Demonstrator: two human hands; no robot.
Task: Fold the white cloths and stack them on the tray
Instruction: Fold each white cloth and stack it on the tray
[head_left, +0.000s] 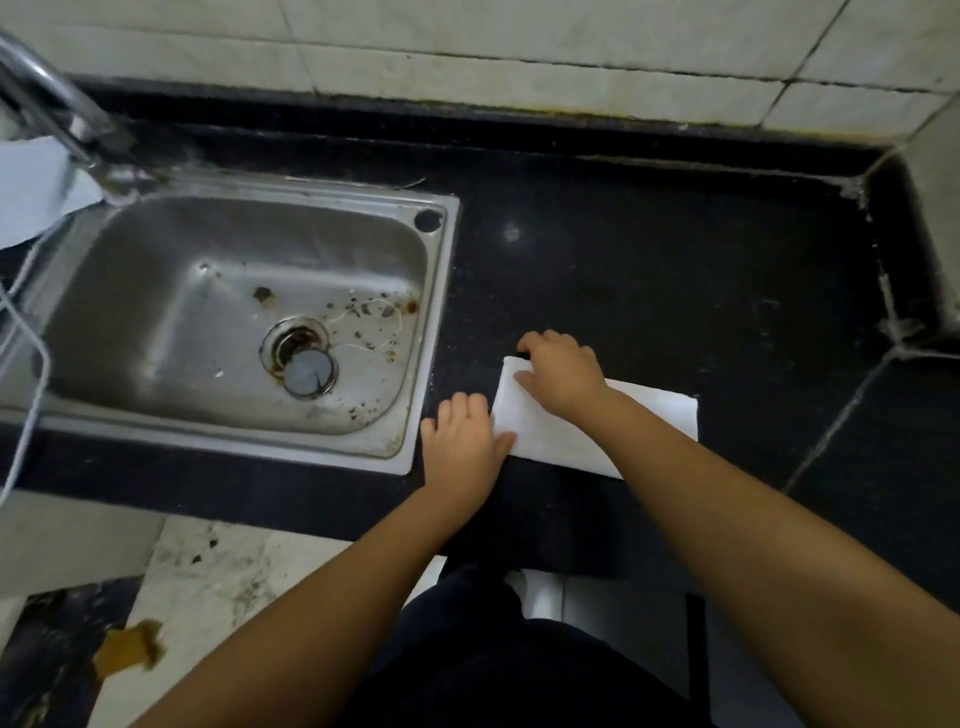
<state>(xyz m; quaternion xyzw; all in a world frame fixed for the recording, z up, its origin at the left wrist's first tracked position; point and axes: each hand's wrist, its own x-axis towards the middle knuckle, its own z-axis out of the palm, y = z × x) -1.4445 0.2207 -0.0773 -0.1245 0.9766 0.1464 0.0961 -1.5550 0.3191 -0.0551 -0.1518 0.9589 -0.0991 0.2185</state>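
Note:
A white cloth (654, 415) lies flat as a folded rectangle on the black counter, just right of the sink. My right hand (561, 371) rests on its far left corner, fingers curled over the cloth's edge. My left hand (460, 441) lies at the near left corner, its thumb on the cloth and its fingers bent over the left edge. My right forearm crosses the cloth and hides part of its middle. No tray shows in this view.
A steel sink (441, 291) with a drain plug sits to the left, its tap (57, 111) at the far left. The black counter (649, 249) stretches behind the cloth to a tiled wall (519, 47). A lower dark surface (893, 452) lies to the right.

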